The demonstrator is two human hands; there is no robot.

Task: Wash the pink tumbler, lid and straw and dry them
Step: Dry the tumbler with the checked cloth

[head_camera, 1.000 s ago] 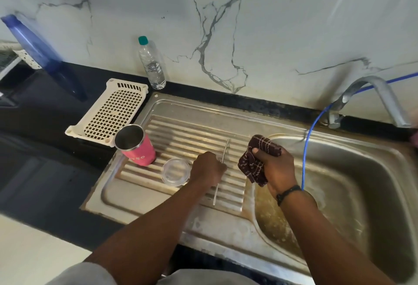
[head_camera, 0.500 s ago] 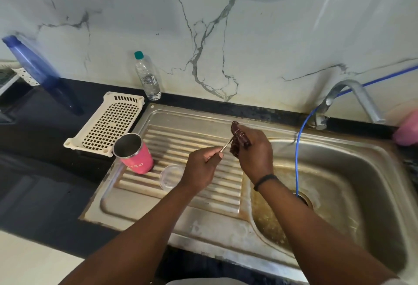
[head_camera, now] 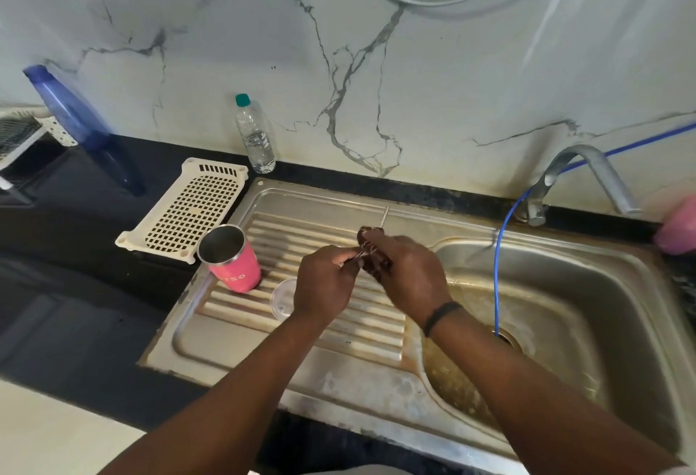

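Observation:
The pink tumbler [head_camera: 233, 265] stands upright and lidless on the ribbed steel drainboard [head_camera: 331, 327]. Its clear lid [head_camera: 283, 299] lies flat beside it, partly hidden by my left hand. My left hand [head_camera: 325, 284] pinches the near end of the thin metal straw [head_camera: 384, 216]. My right hand [head_camera: 408, 273] grips a dark checked cloth [head_camera: 373, 250] wrapped round the straw's middle. The straw's far tip sticks out beyond the cloth. Both hands hover above the drainboard.
A cream perforated tray [head_camera: 190, 207] lies left of the tumbler on the black counter. A clear water bottle [head_camera: 256, 135] and a blue bottle [head_camera: 75, 120] stand by the wall. The sink basin [head_camera: 587, 309] holds a blue hose [head_camera: 499, 263] under the tap [head_camera: 587, 177]. A pink object [head_camera: 678, 226] sits far right.
My left hand lifted the straw off the drainboard. My right hand brought the cloth over and closed it round the straw, which now pokes out past the cloth.

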